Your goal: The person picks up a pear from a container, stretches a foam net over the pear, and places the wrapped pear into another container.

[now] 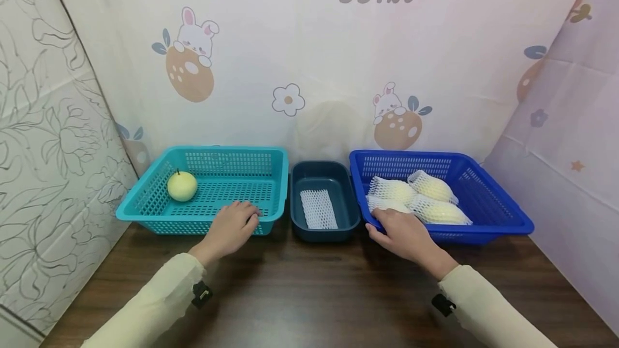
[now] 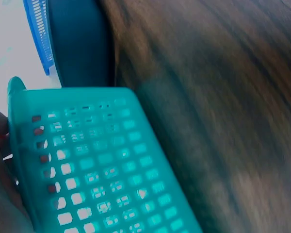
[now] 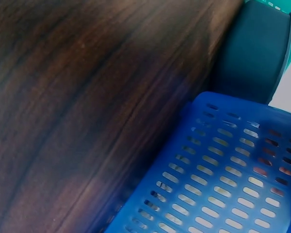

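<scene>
My left hand (image 1: 231, 231) grips the front rim of the teal basket (image 1: 145, 218), near its right end. Fingers bend over into it, and skin shows through the holes in the left wrist view. Inside, toward the left, stands one bare pale-yellow pear (image 1: 182, 186) with its stem up. At the front left corner of the blue basket (image 1: 503, 219), my right hand (image 1: 401, 232) holds the rim, thumb outside and fingers inside. Close by those fingers lie several pears (image 1: 437, 212) in white foam nets. Neither hand holds a pear.
Between the baskets stands a dark teal tub (image 1: 325, 235) with a flattened white foam net (image 1: 319, 209) in it. All three containers are on the dark wooden table (image 1: 309, 294), against a printed cloth backdrop (image 1: 251, 42). A flower-patterned panel (image 1: 43, 138) rises at the left.
</scene>
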`<state>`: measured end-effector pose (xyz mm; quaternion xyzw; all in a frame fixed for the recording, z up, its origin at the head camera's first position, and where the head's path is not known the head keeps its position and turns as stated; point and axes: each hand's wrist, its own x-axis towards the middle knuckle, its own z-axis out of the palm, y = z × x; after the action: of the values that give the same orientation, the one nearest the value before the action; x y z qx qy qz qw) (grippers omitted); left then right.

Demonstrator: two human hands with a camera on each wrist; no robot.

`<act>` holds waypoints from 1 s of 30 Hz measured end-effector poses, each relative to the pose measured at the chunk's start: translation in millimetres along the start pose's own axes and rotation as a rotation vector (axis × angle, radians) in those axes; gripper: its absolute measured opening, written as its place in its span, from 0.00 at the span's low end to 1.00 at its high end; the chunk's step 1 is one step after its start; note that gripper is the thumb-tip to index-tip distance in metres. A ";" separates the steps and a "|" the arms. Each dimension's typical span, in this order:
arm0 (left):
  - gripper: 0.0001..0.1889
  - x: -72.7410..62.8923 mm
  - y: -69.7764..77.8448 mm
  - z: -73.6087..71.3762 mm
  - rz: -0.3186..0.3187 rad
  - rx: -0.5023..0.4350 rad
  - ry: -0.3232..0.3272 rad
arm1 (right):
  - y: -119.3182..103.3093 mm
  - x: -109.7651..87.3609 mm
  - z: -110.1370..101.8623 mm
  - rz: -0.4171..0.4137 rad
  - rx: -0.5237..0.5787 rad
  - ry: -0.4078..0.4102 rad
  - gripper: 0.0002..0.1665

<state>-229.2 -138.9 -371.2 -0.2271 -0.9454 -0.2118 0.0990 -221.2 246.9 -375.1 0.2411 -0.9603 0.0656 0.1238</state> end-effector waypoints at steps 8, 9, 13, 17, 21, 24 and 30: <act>0.10 2.9 -15.6 -25.1 0.020 -0.151 -0.079 | 3.1 -2.3 -2.4 -0.019 -0.038 0.043 0.22; 0.10 3.6 -19.4 -29.0 0.016 -0.144 -0.073 | 3.6 -2.7 -2.6 -0.015 -0.039 0.039 0.23; 0.12 7.4 -39.9 -48.8 -0.012 -0.081 -0.045 | 4.4 -3.5 -2.4 -0.006 -0.040 0.038 0.22; 0.14 11.0 -63.8 -74.0 -0.086 -0.031 -0.038 | 3.6 -3.0 -1.2 -0.010 -0.035 0.052 0.19; 0.16 16.1 -88.7 -99.1 -0.142 0.003 -0.024 | 3.0 -2.8 1.8 -0.018 -0.034 0.060 0.17; 0.21 20.6 -106.8 -113.8 -0.194 0.027 -0.036 | 2.2 -2.5 3.5 -0.021 -0.033 0.060 0.17; 0.33 24.3 -139.0 -125.5 -0.339 -0.018 -0.124 | -0.8 -3.0 5.8 -0.023 -0.039 0.070 0.18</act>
<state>-304.6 -297.6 -302.0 -0.0781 -0.9724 -0.2196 0.0014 -219.5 246.4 -381.4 0.2475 -0.9537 0.0538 0.1625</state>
